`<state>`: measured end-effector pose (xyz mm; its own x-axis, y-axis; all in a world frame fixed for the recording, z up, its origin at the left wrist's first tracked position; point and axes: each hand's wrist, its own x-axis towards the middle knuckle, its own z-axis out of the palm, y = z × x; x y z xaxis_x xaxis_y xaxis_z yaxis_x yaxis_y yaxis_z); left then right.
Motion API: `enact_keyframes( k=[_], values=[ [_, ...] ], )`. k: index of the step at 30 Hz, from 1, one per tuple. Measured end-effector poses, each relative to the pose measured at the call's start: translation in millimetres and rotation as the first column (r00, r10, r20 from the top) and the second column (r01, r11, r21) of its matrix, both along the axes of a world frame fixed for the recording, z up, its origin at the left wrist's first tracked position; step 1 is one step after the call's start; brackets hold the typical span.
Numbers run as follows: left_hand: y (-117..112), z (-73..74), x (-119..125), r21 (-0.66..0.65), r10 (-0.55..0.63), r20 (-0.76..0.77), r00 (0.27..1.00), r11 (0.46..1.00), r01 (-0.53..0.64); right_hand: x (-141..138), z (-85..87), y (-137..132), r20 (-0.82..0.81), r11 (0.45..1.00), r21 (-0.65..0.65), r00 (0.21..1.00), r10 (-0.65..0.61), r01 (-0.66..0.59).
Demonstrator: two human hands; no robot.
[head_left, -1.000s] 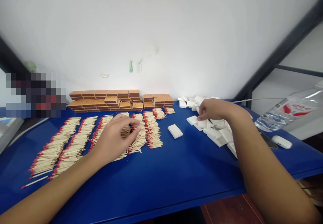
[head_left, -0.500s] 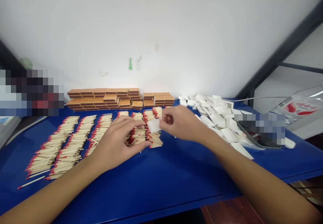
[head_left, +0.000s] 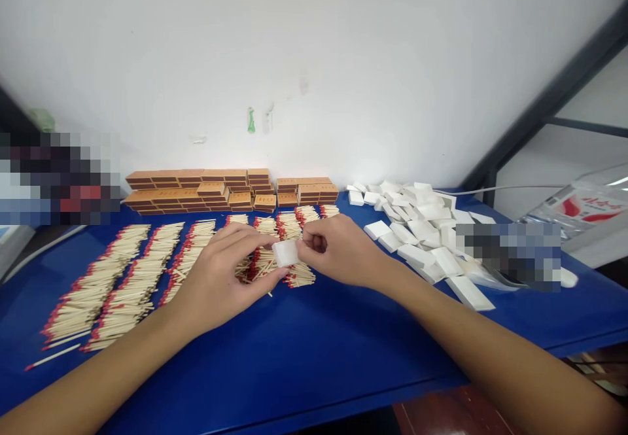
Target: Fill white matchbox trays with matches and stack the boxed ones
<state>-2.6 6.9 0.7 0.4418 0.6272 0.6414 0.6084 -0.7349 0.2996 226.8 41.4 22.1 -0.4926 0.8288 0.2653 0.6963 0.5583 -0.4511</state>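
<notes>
A small white matchbox tray (head_left: 286, 254) is held up between my hands, above the rows of matches. My right hand (head_left: 338, 248) pinches its right end with thumb and bent fingers. At its left end, my left hand (head_left: 230, 268) has thumb and index finger closed on the tray's edges. Underneath and beyond lie several rows of red-tipped matches (head_left: 130, 284), partly hidden by the left hand. To the right spreads a loose pile of more white matchbox trays (head_left: 419, 226).
Orange-brown matchboxes (head_left: 171, 196) are stacked along the white wall. A single match (head_left: 53, 357) lies at the front left of the blue table (head_left: 294, 369). A pixelated dark object lies at the right, near a plastic package with red print (head_left: 589, 206).
My right hand has brought the white tray a little left, to my left hand's fingertips. My left thumb and index finger have closed on it. The view has shifted slightly.
</notes>
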Motion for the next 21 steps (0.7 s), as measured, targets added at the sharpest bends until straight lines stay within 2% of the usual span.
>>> enact_keyframes(
  k=[4,6,8,11,13,16,21],
  values=[
    [3.4,-0.3,-2.3,0.004,0.026,0.002,1.0,1.0,-0.026,18.6,3.5,17.6,-0.032,0.999,0.041,0.999,0.021,-0.02],
    [6.0,-0.9,-4.8,0.01,0.056,-0.004,0.998,0.998,-0.056,41.8,4.6,38.6,-0.023,0.989,0.109,0.995,-0.094,0.096],
    [8.4,-1.6,-7.4,0.016,0.085,-0.005,0.996,0.996,-0.085,67.7,2.1,62.0,0.057,0.974,0.153,0.983,-0.176,0.166],
    [10.7,-2.5,-10.0,0.014,0.108,0.001,0.994,0.994,-0.108,94.9,-8.8,88.9,0.141,0.988,0.054,0.979,-0.149,0.142],
    [11.4,-2.9,-10.6,0.007,0.113,0.001,0.994,0.994,-0.113,100.5,-18.1,98.0,0.148,0.994,0.019,0.983,-0.107,0.105],
    [12.1,-3.6,-10.5,0.002,0.117,-0.012,0.993,0.993,-0.117,96.7,-28.1,101.5,0.152,0.997,0.039,0.986,-0.074,0.069],
    [12.7,-4.7,-10.6,0.0,0.122,-0.028,0.992,0.993,-0.122,89.7,-29.2,98.2,0.122,0.995,-0.034,0.988,-0.09,0.095]
  ],
)
